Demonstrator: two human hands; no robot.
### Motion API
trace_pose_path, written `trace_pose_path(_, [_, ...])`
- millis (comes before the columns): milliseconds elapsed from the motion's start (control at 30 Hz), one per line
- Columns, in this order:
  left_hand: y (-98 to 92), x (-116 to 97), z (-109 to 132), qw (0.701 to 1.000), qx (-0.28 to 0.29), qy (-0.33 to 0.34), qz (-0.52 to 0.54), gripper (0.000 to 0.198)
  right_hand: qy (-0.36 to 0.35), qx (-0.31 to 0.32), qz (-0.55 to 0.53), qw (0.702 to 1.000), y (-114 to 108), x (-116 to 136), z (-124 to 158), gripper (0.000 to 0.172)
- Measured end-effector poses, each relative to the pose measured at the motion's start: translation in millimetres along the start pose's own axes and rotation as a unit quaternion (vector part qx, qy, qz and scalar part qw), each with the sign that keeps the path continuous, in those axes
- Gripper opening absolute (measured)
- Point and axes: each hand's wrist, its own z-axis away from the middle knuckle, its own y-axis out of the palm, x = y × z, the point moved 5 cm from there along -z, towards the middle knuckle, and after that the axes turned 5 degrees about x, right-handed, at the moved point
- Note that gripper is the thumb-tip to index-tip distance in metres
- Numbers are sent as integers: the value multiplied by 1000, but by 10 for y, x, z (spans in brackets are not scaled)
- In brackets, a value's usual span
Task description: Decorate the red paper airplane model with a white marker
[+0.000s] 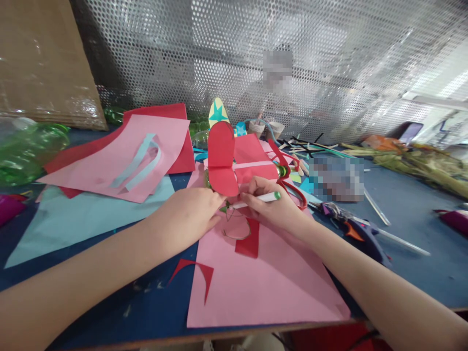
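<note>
Pinches a white marker (268, 197) between thumb and fingers of the right hand (276, 201), with its tip angled toward the left hand (193, 209). Rests the left hand just beside that tip, with fingers bent and drawn together; cannot tell from this view any grip on paper beneath them. Just below both sets of fingertips, dark drawn lines (237, 238) on pink paper; under these and spreading nearer the body, a large pink sheet (270, 287). Just beyond the fingertips, between the hands, a folded red shape (221, 146) with rounded ends. Just below the right hand, a red scrap (250, 243); below the left hand, a curved red offcut (204, 268). Just to the right of the right hand, a red loop (302, 197); farther right, a dark glue gun (371, 241). Beyond the left hand, a light blue strip (135, 163) on another pink sheet (95, 168). Well left of it, a green bottle (32, 153).
</note>
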Motion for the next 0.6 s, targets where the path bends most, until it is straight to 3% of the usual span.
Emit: trace_pose_path(600, [-10,-3,3,1000,3,-4,-16,14,1,9,12,1000,13,-4,8,20])
